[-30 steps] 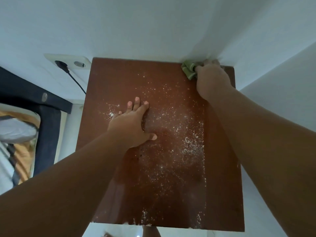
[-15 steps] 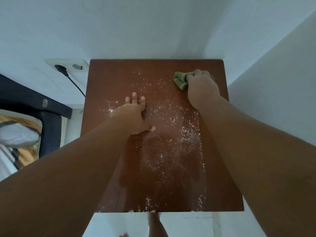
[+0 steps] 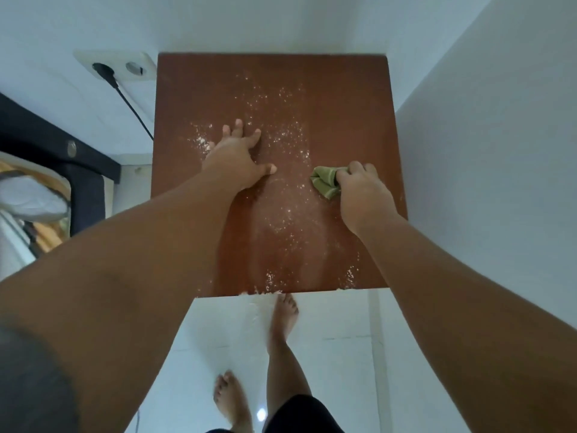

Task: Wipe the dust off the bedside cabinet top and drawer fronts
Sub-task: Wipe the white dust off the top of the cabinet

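As right hand [image 3: 363, 189] grips cloth [image 3: 324, 182], dust [image 3: 268, 281] apparently lines cabinet top [image 3: 349, 98] front edge.

Lettering, labels, brands, numbers, signs: we read none. Surfaces we checked:
- brown cabinet top [image 3: 343, 89]: no marking.
- green cloth [image 3: 324, 182]: no print on the folds that show.
- white wall socket [image 3: 125, 67]: too small and blurred for us to make out any marking.
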